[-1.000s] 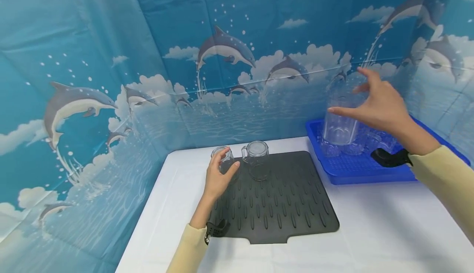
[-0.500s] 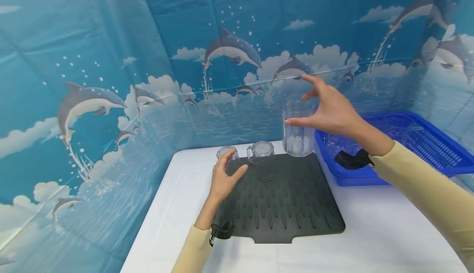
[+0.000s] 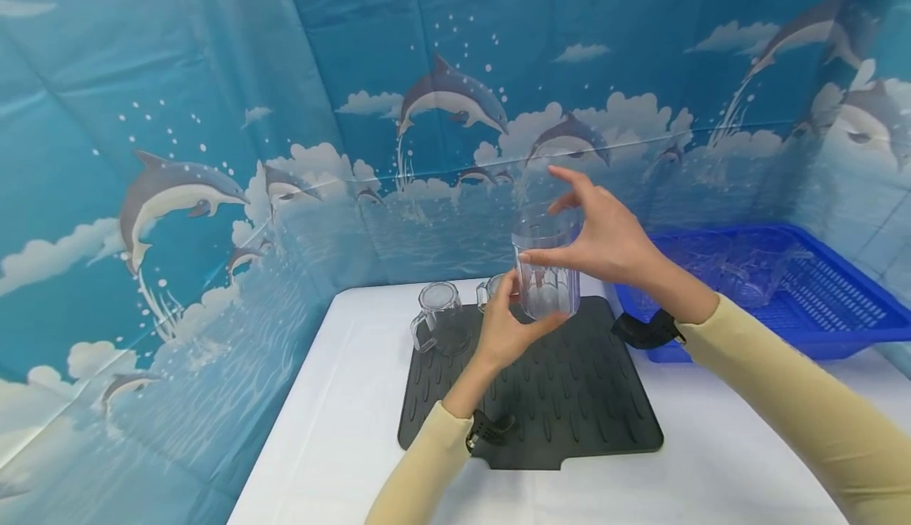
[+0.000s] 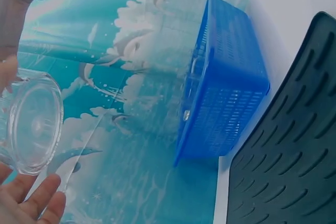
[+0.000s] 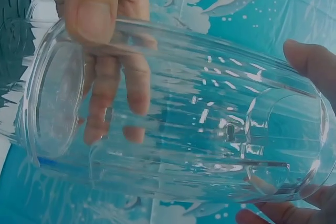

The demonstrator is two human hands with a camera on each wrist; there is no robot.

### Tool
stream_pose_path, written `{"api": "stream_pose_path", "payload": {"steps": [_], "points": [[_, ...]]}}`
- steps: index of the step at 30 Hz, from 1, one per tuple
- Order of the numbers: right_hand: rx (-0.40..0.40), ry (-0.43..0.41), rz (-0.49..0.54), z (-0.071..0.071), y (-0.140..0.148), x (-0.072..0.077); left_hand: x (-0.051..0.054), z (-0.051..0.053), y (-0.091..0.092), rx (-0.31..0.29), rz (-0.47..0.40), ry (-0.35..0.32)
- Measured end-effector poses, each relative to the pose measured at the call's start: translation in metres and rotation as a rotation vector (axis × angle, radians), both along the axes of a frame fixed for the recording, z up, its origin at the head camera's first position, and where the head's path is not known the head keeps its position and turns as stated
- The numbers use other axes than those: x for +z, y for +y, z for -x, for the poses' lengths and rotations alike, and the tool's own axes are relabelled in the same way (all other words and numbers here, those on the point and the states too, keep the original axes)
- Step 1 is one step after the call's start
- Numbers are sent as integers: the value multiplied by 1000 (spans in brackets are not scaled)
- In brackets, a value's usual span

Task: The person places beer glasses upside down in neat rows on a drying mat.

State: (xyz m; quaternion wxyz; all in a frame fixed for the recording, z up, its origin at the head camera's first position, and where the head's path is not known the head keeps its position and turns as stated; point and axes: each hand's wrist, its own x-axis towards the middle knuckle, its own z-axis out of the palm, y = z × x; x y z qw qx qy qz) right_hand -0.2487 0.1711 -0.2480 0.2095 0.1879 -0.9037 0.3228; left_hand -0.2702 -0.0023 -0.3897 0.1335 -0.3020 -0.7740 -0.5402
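Above the dark drying mat, my right hand grips the upper part of a clear drinking glass with ribbed sides. My left hand holds the same glass at its base, thumb on the near side. The right wrist view shows the left thumb on the base edge of the glass and other left fingers seen through it. A glass mug with its handle to the left is upside down on the mat. Another mug is mostly hidden behind my left hand.
On the right stands a blue plastic basket holding several clear glasses. A white cloth covers the table. Dolphin-print sheeting hangs close behind and along the left side.
My right hand has brought the glass leftward from over the basket to above the mat and lowered it. My left hand has moved right from the left mug to the base of the glass.
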Motion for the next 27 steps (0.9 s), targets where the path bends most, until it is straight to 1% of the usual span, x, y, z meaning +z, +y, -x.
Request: {"api": "stream_pose_path", "payload": {"steps": [3, 7, 8, 10, 12, 14, 15, 16, 18, 19, 20, 22, 23, 25, 27], "points": [[0, -3, 0, -1, -2, -2, -1, 1, 1, 18, -27, 47], [6, -16, -13, -2, 0, -2, -2, 2, 0, 23, -76, 86], [5, -24, -16, -3, 1, -2, -2, 2, -1, 19, -90, 81], [3, -49, -10, -5, 6, -2, -2, 1, -3, 13, -111, 51], [-2, -78, 15, -7, 13, -2, -1, 0, -7, -6, -140, 2], [-13, -103, 55, -8, 25, -2, 6, -6, -11, -28, -168, -47], [-17, -115, 79, -9, 33, -2, 9, -8, -14, -35, -177, -62], [-21, -124, 103, -9, 41, -2, 13, -10, -16, -52, -197, -69], [-39, -140, 143, -9, 58, -4, 19, -12, -20, -76, -236, -62], [-55, -151, 160, -10, 67, -5, 21, -12, -22, -73, -245, -54], [-72, -161, 173, -11, 76, -6, 21, -10, -23, -67, -252, -47], [-111, -179, 192, -12, 94, -9, 18, -4, -22, -41, -242, -15], [-134, -187, 198, -12, 102, -10, 15, -1, -21, -25, -222, 2], [-174, -201, 209, -14, 118, -13, 10, 3, -19, 15, -156, 20], [-205, -210, 222, -16, 130, -16, 4, 5, -15, 30, -86, 36]]}}
